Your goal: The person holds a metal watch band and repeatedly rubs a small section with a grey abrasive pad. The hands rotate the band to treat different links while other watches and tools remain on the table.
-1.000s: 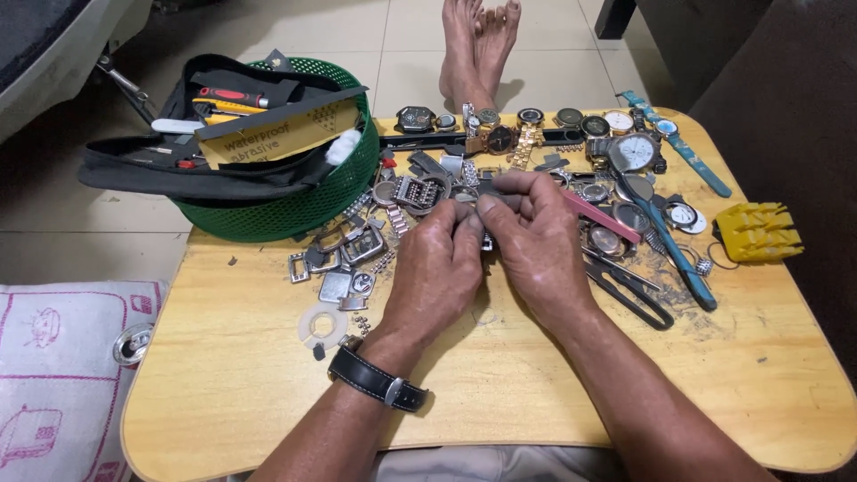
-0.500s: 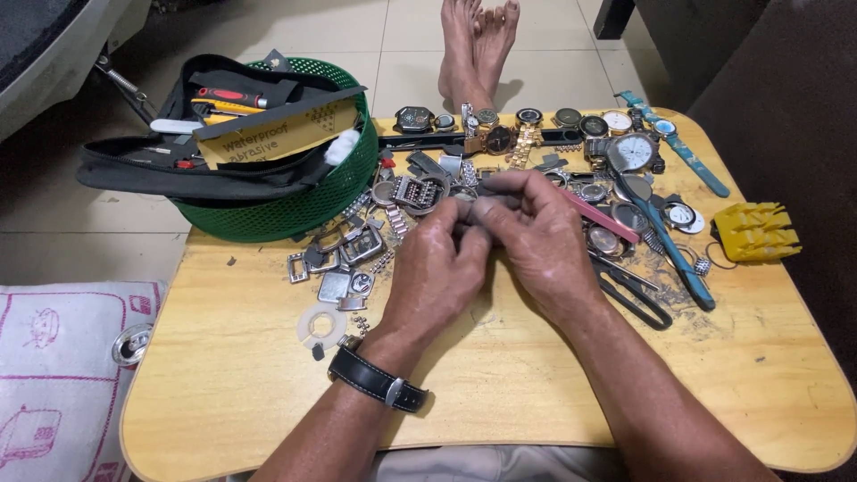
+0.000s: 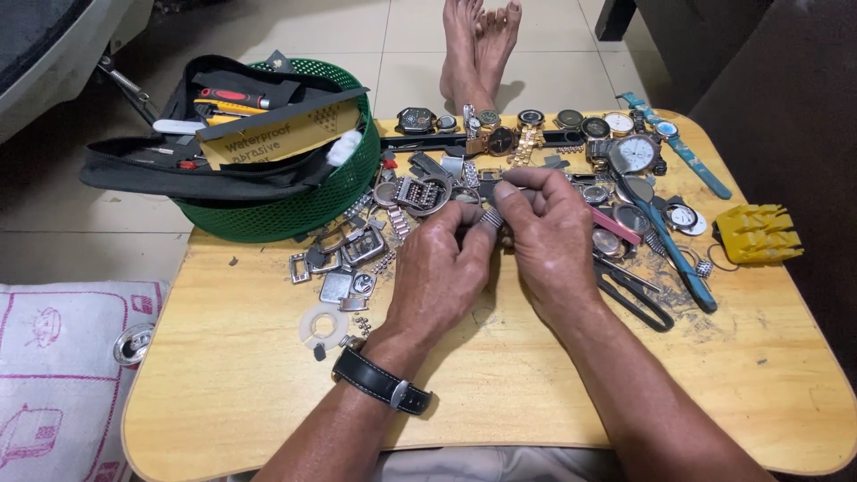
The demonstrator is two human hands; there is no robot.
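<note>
Upper left of the frame: green basket (image 3: 277, 201) crammed with tools. Centre: left hand (image 3: 442, 272) and right hand (image 3: 553, 236), fingers pinched narrow on a small metal watch-band piece (image 3: 492, 218) (partly hidden) just above the counter (image 3: 500, 393). Right: yellow holder (image 3: 757, 234). Risk — a slipped pinch, piece lost among loose watch parts (image 3: 344, 259).

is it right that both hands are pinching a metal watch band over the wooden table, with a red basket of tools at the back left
Not quite: the basket is green, not red, as the head view shows. The rest holds: the left hand and the right hand meet on a small metal watch band above the wooden table, and the basket of tools sits at the back left.
</note>
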